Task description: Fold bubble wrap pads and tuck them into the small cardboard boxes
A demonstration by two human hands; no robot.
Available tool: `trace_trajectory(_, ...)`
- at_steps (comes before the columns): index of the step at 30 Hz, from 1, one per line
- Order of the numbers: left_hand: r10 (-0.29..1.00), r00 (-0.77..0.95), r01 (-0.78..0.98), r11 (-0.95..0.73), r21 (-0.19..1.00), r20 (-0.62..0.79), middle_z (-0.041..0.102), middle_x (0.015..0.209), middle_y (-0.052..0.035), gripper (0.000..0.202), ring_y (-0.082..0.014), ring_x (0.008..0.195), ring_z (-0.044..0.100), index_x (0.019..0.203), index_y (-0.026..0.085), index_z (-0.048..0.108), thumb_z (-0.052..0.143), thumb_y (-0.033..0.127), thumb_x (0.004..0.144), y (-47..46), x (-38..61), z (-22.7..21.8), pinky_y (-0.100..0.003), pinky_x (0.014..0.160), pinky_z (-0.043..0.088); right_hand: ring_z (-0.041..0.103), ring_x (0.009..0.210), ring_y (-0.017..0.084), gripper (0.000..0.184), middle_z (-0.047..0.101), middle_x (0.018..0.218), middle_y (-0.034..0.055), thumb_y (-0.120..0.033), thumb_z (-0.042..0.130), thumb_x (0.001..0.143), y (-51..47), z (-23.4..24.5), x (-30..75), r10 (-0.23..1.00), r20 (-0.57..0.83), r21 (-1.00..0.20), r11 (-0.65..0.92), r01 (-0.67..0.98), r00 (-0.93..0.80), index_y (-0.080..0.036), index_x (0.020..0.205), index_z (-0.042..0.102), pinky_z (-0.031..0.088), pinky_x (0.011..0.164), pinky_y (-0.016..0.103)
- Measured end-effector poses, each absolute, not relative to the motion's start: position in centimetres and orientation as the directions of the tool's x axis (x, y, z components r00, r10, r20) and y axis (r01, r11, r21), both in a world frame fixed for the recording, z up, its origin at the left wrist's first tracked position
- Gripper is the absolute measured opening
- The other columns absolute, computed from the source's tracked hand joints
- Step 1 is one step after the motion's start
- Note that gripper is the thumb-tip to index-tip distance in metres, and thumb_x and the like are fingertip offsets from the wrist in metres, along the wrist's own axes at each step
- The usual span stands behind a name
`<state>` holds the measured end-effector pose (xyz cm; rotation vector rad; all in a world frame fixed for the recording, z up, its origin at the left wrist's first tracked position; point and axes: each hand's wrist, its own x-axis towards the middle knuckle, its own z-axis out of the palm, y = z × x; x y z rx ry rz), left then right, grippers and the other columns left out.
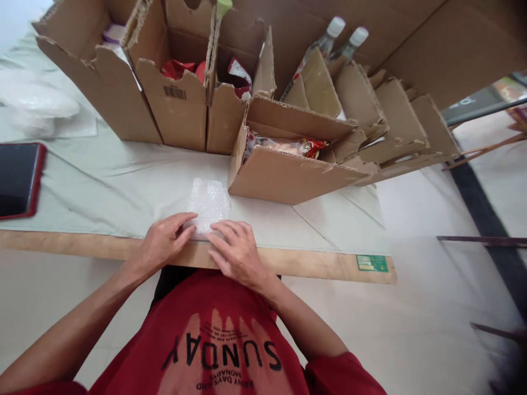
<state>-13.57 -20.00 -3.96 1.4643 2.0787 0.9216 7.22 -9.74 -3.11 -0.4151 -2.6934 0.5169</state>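
A small piece of clear bubble wrap (pixel 209 200) lies on the cloth close to the table's front edge. At its lower left side is my left hand (pixel 164 238), with the index finger and thumb apart and their tips at the wrap's edge. My right hand (pixel 239 249) reaches its lower right corner, fingers spread and fingertips resting on the wrap. Neither palm is closed around anything. Whatever the near edge of the wrap does under the fingers is partly hidden.
An open cardboard box (pixel 296 173) with packets stands just beyond the wrap. Several more cardboard holders (pixel 181 118) line the back, with bottles (pixel 329 38) behind. To the left are a red-cased phone (pixel 18 181) and more bubble wrap (pixel 41 104). A wooden strip (pixel 321 263) edges the table.
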Motion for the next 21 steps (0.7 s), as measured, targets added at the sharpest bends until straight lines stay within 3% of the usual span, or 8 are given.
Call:
trace_trajectory(2, 0.935, -0.341, 0.697, 0.180, 0.694, 0.099, 0.076, 0.103, -0.0084, 0.036, -0.0204, 0.081, 0.068, 0.119, 0.021, 0.073, 0.055, 0.040, 0.095, -19.9, -13.4, -4.0, -0.034, 0.084, 0.056, 0.057, 0.128, 0.028, 0.027, 0.070, 0.131, 0.0118, -0.025, 0.057, 0.102, -9.3, -3.6, 6.7, 0.274, 0.262, -0.355, 0.919, 0.172, -0.925, -0.021, 0.128, 0.064, 0.038, 0.108, 0.047)
trace_trajectory(7, 0.917, -0.306, 0.752, 0.068, 0.656, 0.255, 0.071, 0.123, -0.0136, 0.039, -0.0269, 0.112, 0.067, 0.128, 0.018, 0.068, 0.056, 0.042, 0.099, -19.4, -13.9, -3.3, -0.041, 0.101, 0.054, 0.061, 0.115, 0.024, 0.028, 0.075, 0.118, 0.0091, -0.015, 0.047, 0.104, -8.3, -4.4, 5.5, 0.267, 0.278, -0.340, 0.926, 0.166, -0.923, -0.020, 0.121, 0.068, 0.039, 0.104, 0.045)
trace_trajectory(10, 0.959, -0.189, 0.741, -0.003, 0.671, 0.213, 0.071, 0.130, -0.0133, 0.043, -0.0287, 0.123, 0.063, 0.130, 0.019, 0.068, 0.049, 0.045, 0.102, -17.7, -15.1, -3.0, -0.046, 0.110, 0.048, 0.061, 0.115, 0.023, 0.028, 0.075, 0.120, 0.0073, -0.013, 0.047, 0.104, -8.4, -4.6, 5.9, 0.250, 0.300, -0.332, 0.932, 0.145, -0.921, -0.023, 0.118, 0.070, 0.039, 0.104, 0.044)
trace_trajectory(13, 0.992, -0.054, 0.701, -0.043, 0.712, 0.112, 0.074, 0.126, -0.0124, 0.048, -0.0282, 0.120, 0.064, 0.129, 0.019, 0.070, 0.042, 0.048, 0.102, -15.7, -16.2, -3.0, -0.045, 0.109, 0.048, 0.060, 0.118, 0.023, 0.029, 0.075, 0.122, 0.0076, -0.012, 0.047, 0.103, -8.8, -4.7, 6.4, 0.252, 0.315, -0.325, 0.934, 0.145, -0.915, -0.023, 0.118, 0.070, 0.039, 0.104, 0.044)
trace_trajectory(21, 0.986, 0.151, 0.710, -0.160, 0.685, 0.073, 0.073, 0.131, -0.0088, 0.042, -0.0311, 0.123, 0.060, 0.114, 0.025, 0.079, 0.044, 0.046, 0.102, -14.2, -17.3, -3.0, -0.050, 0.110, 0.043, 0.064, 0.110, 0.022, 0.029, 0.077, 0.117, 0.0070, -0.013, 0.048, 0.104, -9.0, -4.2, 6.4, 0.248, 0.274, -0.367, 0.920, 0.137, -0.929, -0.023, 0.120, 0.071, 0.040, 0.103, 0.043)
